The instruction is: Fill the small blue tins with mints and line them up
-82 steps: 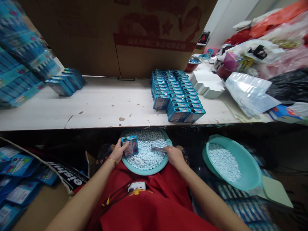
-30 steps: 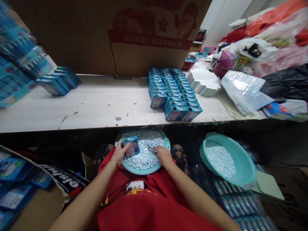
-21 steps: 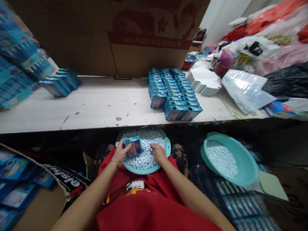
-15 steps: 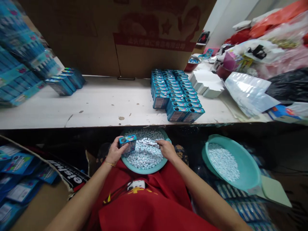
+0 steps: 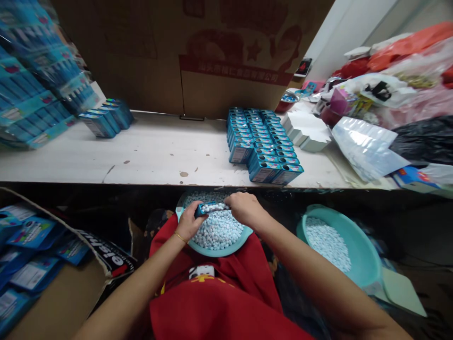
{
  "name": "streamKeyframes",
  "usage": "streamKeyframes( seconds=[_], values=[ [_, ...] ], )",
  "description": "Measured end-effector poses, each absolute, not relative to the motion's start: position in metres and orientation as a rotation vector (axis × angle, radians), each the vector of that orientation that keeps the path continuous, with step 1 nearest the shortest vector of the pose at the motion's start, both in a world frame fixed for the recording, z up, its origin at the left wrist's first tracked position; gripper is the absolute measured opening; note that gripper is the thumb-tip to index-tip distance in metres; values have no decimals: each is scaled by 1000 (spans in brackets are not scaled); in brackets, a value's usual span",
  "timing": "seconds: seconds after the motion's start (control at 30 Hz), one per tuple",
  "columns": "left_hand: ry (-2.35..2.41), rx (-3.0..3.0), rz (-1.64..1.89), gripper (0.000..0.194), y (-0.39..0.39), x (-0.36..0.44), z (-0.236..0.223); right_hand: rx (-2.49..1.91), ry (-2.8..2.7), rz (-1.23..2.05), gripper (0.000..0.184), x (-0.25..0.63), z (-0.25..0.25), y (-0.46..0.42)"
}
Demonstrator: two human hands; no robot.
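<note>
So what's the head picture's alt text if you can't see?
A left hand holds a blue rectangular box; the right hand holds a narrow scoop of round white pellets at it, over a turquoise plastic basin of more. Many blue boxes stand behind.

Counted two hands: left [image 5: 189,223], right [image 5: 247,208]. One bracelet [image 5: 181,237]. Two basins: one near [image 5: 216,253], one right [image 5: 366,257]; pellets [image 5: 219,231] were uncountable in both. One box [image 5: 198,210] was in the left hand. Block [image 5: 262,151] on the table had three columns, total unclear. Left cluster [image 5: 106,122] showed at least three boxes, rest blurred. Two cartons: one far [image 5: 198,101], one near left [image 5: 67,302], with at least five boxes in the latter.
</note>
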State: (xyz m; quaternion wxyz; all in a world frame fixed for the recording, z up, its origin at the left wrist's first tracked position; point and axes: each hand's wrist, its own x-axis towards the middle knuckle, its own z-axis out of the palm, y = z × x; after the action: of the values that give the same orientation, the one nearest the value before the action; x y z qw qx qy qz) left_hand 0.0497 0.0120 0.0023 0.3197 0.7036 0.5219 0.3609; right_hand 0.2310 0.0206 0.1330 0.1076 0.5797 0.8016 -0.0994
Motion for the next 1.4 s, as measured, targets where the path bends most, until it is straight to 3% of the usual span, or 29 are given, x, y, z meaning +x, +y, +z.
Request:
streamKeyframes(
  seconds=[0.2,0.33,0.53,0.7,0.83,1.07,1.4],
  values=[
    [1369,1827,945,37,11,48,2,1608,2439,-163,25,212,146,15],
    [1368,1754,981,36,10,39,6,1711,2411,-171,28,247,135,7],
    [1360,1334,1017,40,13,21,-10,1921,2091,-300,31,306,47,-15],
    [1217,904,1035,42,17,39,-30,2108,2187,-540,38,264,-25,-14],
    [1162,873,992,42,17,57,-30,2241,2204,-690,40,234,-47,-2],
    [1243,1105,1061,39,9,27,-5,2291,2303,-842,34,266,-25,-1],
    [1431,1742,959,35,6,39,6,2061,2481,-749,34,276,81,6]
  ],
)
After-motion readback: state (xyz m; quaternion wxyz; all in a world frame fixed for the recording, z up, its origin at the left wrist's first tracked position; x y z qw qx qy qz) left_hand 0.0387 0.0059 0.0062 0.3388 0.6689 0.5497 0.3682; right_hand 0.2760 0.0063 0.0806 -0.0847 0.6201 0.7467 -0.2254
